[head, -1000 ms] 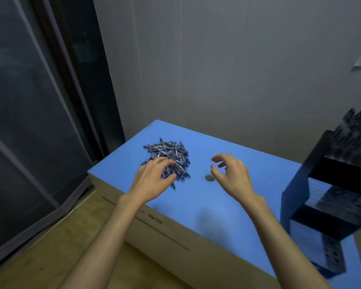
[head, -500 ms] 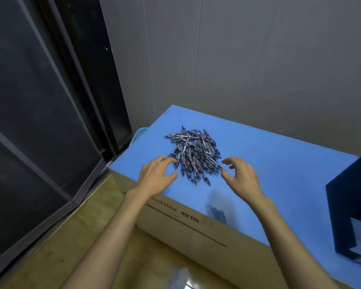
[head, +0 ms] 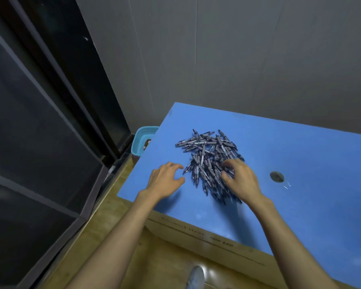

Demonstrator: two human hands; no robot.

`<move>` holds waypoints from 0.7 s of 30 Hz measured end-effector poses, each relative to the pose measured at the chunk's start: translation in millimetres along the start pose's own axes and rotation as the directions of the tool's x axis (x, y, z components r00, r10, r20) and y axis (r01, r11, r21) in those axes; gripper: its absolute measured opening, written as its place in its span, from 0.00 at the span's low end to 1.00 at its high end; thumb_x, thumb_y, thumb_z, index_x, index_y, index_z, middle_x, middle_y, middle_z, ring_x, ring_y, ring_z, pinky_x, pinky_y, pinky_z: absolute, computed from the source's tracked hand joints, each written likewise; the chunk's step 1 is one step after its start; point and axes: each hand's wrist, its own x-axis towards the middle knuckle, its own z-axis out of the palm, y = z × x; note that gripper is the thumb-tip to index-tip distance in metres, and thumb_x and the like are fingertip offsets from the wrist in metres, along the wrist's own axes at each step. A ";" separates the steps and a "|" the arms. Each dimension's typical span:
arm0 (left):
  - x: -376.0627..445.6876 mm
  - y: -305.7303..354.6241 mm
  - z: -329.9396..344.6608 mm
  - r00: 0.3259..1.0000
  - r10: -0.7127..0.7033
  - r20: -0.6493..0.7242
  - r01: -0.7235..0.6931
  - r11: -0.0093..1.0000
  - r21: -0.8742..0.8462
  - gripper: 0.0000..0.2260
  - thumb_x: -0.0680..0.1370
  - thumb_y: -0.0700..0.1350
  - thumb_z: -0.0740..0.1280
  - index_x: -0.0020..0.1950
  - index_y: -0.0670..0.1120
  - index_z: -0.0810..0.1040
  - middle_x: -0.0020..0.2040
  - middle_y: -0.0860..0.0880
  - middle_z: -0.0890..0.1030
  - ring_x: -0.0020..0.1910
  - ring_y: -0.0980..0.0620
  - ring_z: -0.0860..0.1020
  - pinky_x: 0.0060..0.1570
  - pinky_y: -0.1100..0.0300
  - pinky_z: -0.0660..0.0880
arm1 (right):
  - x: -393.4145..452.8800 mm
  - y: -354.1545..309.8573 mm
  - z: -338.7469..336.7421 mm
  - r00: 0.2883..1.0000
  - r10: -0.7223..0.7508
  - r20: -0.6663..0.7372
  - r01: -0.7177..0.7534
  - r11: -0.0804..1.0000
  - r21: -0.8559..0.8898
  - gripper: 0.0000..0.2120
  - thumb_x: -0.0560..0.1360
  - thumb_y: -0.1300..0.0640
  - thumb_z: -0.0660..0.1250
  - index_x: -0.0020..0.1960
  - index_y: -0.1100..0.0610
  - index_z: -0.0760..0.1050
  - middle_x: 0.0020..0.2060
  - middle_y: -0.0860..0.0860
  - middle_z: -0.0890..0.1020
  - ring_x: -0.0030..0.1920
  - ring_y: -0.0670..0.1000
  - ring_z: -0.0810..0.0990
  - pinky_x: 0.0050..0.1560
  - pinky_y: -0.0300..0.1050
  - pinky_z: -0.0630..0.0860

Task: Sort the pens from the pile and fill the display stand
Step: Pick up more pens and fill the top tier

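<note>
A pile of dark grey-blue pens (head: 208, 151) lies on the blue tabletop (head: 300, 155) near its left end. My right hand (head: 241, 181) is on the near right part of the pile, with fingers and thumb curled into a bunch of pens. My left hand (head: 166, 180) hovers just left of the pile, its fingers loosely curled and holding nothing, with its fingertips close to the nearest pens. The display stand is out of view.
A turquoise basket (head: 143, 136) stands on the floor by the table's left edge. A round hole (head: 277, 176) sits in the tabletop right of my right hand. Dark sliding doors (head: 40, 132) fill the left and a grey wall (head: 238, 59) the back. A shoe (head: 195, 276) shows on the wooden floor.
The view swung left, so the black display stand left the frame. My right hand moved onto the pile and curled into the pens. My left hand came off the pile to its left side.
</note>
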 end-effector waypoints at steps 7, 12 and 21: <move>49.7 -28.5 10.6 0.999 0.013 0.050 -0.013 1.000 0.013 0.19 0.79 0.55 0.64 0.70 0.54 0.75 0.68 0.49 0.75 0.68 0.45 0.73 0.65 0.49 0.70 | 12.0 -4.0 19.8 0.997 0.081 -0.011 -0.081 0.997 -0.004 0.13 0.76 0.54 0.68 0.60 0.54 0.79 0.57 0.50 0.81 0.56 0.55 0.80 0.52 0.49 0.74; 89.6 -49.4 13.0 1.000 0.000 0.031 0.000 1.000 0.008 0.18 0.80 0.54 0.64 0.69 0.52 0.76 0.67 0.47 0.76 0.67 0.44 0.74 0.64 0.49 0.69 | 22.8 -8.2 35.5 0.985 0.171 -0.024 -0.171 0.985 0.000 0.13 0.77 0.53 0.68 0.60 0.53 0.79 0.56 0.48 0.81 0.57 0.53 0.80 0.51 0.45 0.72; 171.3 -78.0 11.3 0.999 0.016 0.031 -0.014 0.999 -0.044 0.22 0.81 0.52 0.65 0.74 0.47 0.71 0.69 0.43 0.73 0.69 0.41 0.71 0.66 0.46 0.68 | 39.1 -23.0 48.2 0.952 0.292 -0.093 -0.291 0.956 0.026 0.11 0.74 0.56 0.68 0.56 0.54 0.80 0.52 0.49 0.82 0.53 0.54 0.81 0.50 0.50 0.77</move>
